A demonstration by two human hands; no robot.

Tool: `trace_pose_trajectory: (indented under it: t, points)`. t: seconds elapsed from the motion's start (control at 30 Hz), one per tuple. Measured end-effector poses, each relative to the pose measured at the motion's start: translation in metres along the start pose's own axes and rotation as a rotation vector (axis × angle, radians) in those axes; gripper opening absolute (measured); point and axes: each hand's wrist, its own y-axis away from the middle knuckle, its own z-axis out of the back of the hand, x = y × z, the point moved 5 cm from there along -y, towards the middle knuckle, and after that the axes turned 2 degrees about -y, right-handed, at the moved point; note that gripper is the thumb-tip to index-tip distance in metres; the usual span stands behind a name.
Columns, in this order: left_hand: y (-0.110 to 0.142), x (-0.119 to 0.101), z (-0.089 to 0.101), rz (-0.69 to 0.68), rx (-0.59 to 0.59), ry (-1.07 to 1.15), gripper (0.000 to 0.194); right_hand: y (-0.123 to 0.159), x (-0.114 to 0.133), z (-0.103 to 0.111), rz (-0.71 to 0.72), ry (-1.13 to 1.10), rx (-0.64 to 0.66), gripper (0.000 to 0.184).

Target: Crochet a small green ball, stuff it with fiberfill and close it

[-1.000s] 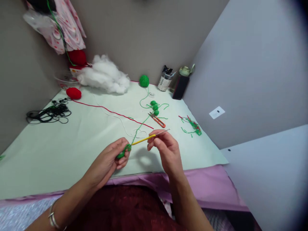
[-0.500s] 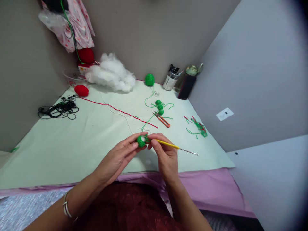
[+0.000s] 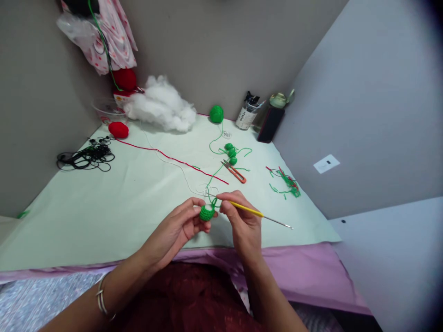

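Observation:
Between the thumb and fingers of my left hand (image 3: 185, 219) is a small green crochet piece (image 3: 206, 213), cup-shaped, with white stuffing showing at its top. My right hand (image 3: 245, 219) grips a crochet hook (image 3: 246, 209) with a yellow handle; one metal end points right, the other reaches a loop of green yarn (image 3: 215, 201) at the piece's edge. From there a green strand runs back over the table toward a green yarn ball (image 3: 216, 114). Thread snips (image 3: 235, 173) with orange handles lie just beyond my hands, beside several small green crocheted balls (image 3: 231, 153).
White stuffing (image 3: 162, 106) is heaped at the back left, near a clear plastic tub (image 3: 109, 110) and a red yarn ball (image 3: 118, 130). Tangled black cord (image 3: 88, 156) lies at left, yarn scraps (image 3: 288, 183) at right. A pen cup (image 3: 246, 116) and a bottle (image 3: 277, 101) stand behind.
My left hand has lowered slightly and turned the green piece so its stuffed opening faces up. My right hand has shifted a little right with the hook, and a green loop now shows.

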Motion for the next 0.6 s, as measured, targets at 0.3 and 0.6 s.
trace_pose_trajectory:
  t: [0.3,0.6]
  points:
    - [-0.007,0.009,-0.006,-0.019,0.023,-0.238,0.017,0.016,-0.006,-0.009,-0.062,-0.112,-0.034,0.014]
    - [-0.018,-0.038,-0.02,-0.338,0.212,-1.13,0.039,0.011,-0.001,-0.003,-0.37,-0.612,0.105,0.014]
